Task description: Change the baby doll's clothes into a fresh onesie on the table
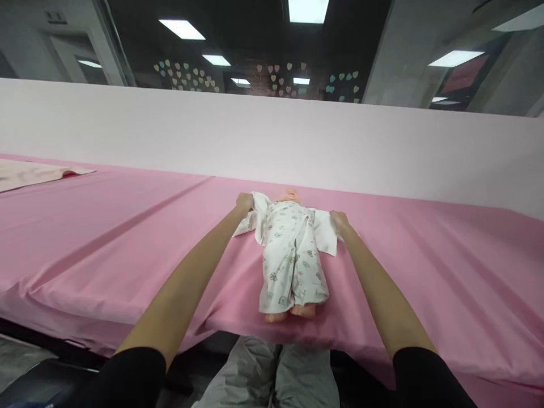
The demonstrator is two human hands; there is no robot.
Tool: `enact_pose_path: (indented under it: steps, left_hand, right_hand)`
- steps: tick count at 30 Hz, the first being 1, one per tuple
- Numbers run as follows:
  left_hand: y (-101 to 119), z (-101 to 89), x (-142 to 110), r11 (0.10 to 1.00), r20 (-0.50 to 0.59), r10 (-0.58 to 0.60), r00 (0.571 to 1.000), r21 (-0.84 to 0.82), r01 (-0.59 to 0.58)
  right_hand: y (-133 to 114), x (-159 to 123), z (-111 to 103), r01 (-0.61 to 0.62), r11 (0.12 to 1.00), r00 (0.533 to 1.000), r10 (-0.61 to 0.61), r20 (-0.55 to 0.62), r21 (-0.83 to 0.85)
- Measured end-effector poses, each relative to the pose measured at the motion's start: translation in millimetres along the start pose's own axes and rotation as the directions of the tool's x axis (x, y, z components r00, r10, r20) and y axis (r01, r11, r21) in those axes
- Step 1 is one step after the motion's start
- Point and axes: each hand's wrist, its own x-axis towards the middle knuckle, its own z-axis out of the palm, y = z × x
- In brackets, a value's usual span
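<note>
A baby doll [289,195] lies on its back, its head toward the wall and its bare feet toward me. A white baby gown [280,255] with small green prints covers its body and legs. My left hand [245,202] is closed on the gown's sleeve on the left side, pulling it outward. On the other side, my right hand [339,220] grips the opposite sleeve, also spread out sideways. White unprinted fabric hangs from both sleeves. Whether the doll's arms are inside the sleeves cannot be seen.
A pink sheet [127,243] with creases covers the table. At the far left lies a pale pink folded cloth [34,173]. A white wall [212,136] runs behind the table, with a dark window [255,45] above it. My legs are below the front edge.
</note>
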Motion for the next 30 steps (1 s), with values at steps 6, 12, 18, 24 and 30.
enact_pose_path:
  steps: [6,12,18,24,30]
  left_hand:
    - [68.0,0.4,-37.5,0.992,0.326,0.092,0.941,-0.116,-0.057]
    - [96.9,3.6,-63.6,0.885,0.610,0.431,0.665,-0.143,-0.443]
    - [35.0,42.2,-31.6,0.764,0.379,0.416,0.827,0.348,-0.544]
    - [22.4,71.7,-29.3,0.694,0.258,0.392,0.883,0.547,-0.468]
    - [48.1,87.4,-8.0,0.761,0.202,0.222,0.954,0.576,-0.299]
  right_hand:
    - [-47.9,-27.6,-14.0,-0.011,0.981,0.963,-0.042,0.268,0.196]
    - [-105.1,-67.8,-20.9,0.243,0.893,0.559,-0.448,0.698,0.379]
    - [-90.0,-48.9,33.4,0.438,0.874,0.863,-0.344,0.369,-0.209]
    - [-90.5,-46.4,75.3,0.509,0.634,0.855,-0.447,0.261,-0.583]
    - [-106.4,-47.3,79.9,0.489,0.609,0.869,-0.403,0.288,-0.624]
